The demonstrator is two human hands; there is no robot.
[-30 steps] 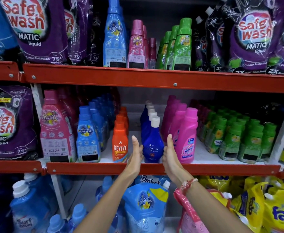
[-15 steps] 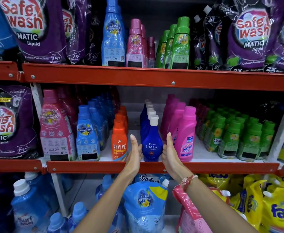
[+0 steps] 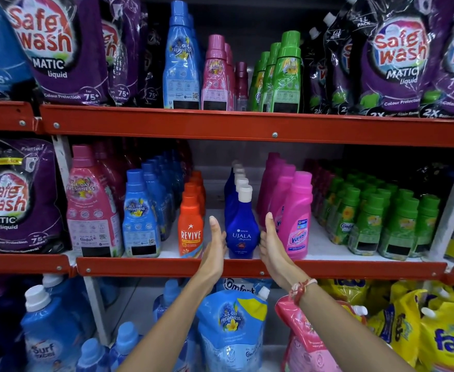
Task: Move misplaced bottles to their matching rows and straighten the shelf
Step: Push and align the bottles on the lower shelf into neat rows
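Dead centre of the frame, the front blue Ujala bottle [image 3: 242, 232] stands upright at the edge of the middle shelf [image 3: 166, 265], heading its own row of white-capped blues. The left hand [image 3: 215, 251] and right hand [image 3: 272, 248] sit flat-palmed against either side (fingers straight, cupping it rather than gripping), with the orange Revive bottle [image 3: 191, 232] just left and the pink Vanish bottle [image 3: 297, 224] just right.

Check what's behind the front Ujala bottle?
Behind the front Ujala bottle runs a row of matching blue bottles, shown mainly by their white caps. Their bodies are mostly covered; the exact count is unclear.
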